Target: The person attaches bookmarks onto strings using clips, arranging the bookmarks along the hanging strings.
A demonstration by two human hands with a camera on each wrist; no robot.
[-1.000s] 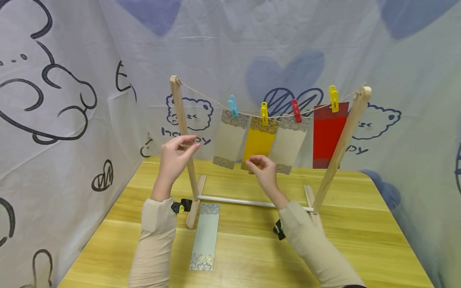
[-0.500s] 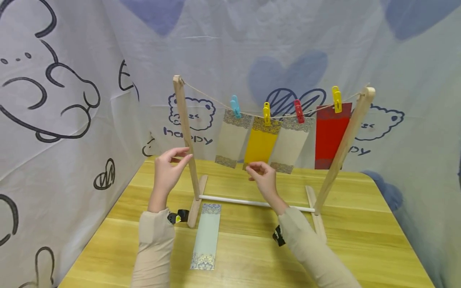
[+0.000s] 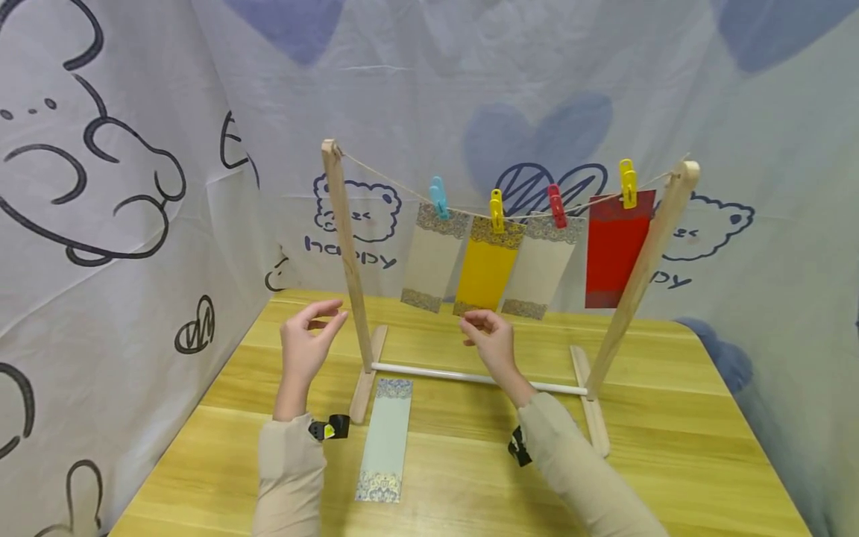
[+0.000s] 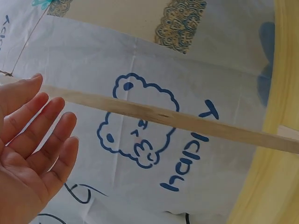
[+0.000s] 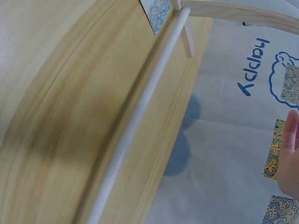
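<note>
My left hand (image 3: 309,343) is raised just left of the rack's left wooden post (image 3: 347,261), palm turned inward, fingers loosely bent and holding nothing. In the left wrist view the same hand (image 4: 32,154) appears with fingers spread a little. My right hand (image 3: 493,343) hovers by the lower edge of the yellow card (image 3: 485,268), thumb and fingers bent loosely. Nothing shows in its grasp; only part of that hand (image 5: 289,158) enters the right wrist view. From the string, clothespins hold two cream cards (image 3: 432,257), the yellow one and a red card (image 3: 614,261).
A pale patterned card (image 3: 385,440) lies on the wooden table (image 3: 470,462), in front of the rack's left foot. A white crossbar (image 3: 443,374) joins the feet low down. The right post (image 3: 644,276) stands in front of the red card. Printed cloth hangs behind.
My left hand has come down and slightly left, away from the left post. The right hand has sunk a little. The hanging cards have hardly moved.
</note>
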